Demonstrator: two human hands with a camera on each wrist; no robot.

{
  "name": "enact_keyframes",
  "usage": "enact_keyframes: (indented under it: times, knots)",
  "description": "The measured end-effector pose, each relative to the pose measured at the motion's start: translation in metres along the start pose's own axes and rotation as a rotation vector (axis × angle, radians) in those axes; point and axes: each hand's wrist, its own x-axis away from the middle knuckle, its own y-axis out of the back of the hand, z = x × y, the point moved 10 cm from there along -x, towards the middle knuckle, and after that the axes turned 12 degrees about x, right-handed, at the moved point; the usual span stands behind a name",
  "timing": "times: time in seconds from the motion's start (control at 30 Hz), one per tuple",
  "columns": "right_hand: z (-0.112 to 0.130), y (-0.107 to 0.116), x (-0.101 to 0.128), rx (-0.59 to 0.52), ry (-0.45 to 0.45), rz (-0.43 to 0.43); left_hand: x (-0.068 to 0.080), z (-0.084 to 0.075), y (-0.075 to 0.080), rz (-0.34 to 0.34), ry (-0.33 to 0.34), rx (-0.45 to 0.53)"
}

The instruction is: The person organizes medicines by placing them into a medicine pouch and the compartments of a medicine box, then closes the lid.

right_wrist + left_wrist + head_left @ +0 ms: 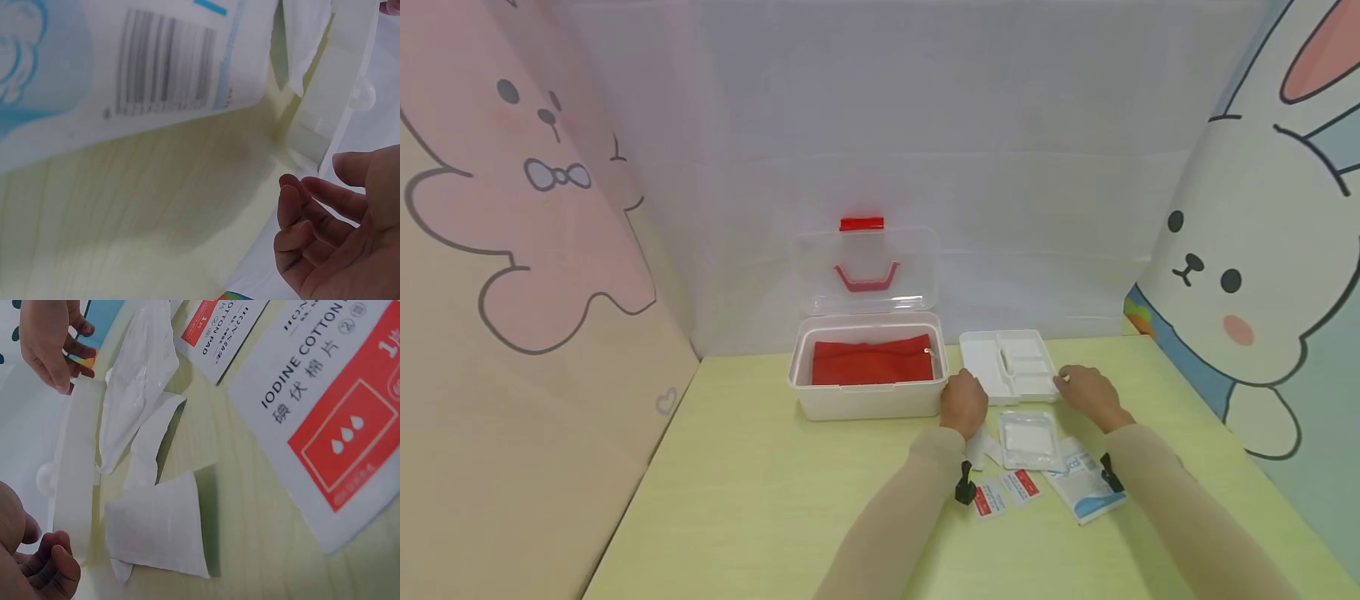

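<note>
A white divided tray [985, 358] lies on the yellow-green table, just right of a white storage box [865, 402]. My left hand [964, 402] sits at the tray's near left corner. In the left wrist view its fingers [53, 565] curl against the tray rim [75, 475], and I cannot tell whether they grip it. My right hand [1086, 392] reaches the near right corner. Its fingers [312, 206] hang loosely curled a little off the rim [325, 94] and hold nothing.
The box holds a red cloth [872, 362], and its clear lid [865, 267] stands open behind. In front of the tray lie a clear gauze pouch [1028, 437], two iodine pad packets [1003, 492], a blue-white packet [1086, 487] and a small white folded piece [159, 534]. Printed panels wall in both sides.
</note>
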Motion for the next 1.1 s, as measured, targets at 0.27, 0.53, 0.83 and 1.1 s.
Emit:
enact_keyframes:
  times: [0.27,0.53,0.83,1.1]
  knots:
    - [-0.006,-0.013,-0.007,-0.020,-0.016,0.030,-0.002,0.014,-0.010,0.001,0.097,0.037]
    - [-0.005,-0.009,-0.012,-0.057,0.003,-0.061,-0.005,0.015,-0.014,0.014,0.095,0.124]
    - [-0.014,0.015,-0.007,-0.038,0.005,-0.150,-0.004,-0.006,-0.007,0.023,0.054,0.157]
    - [-0.015,0.047,0.007,-0.011,0.061,-0.194,-0.002,-0.031,0.005,0.040,-0.023,0.202]
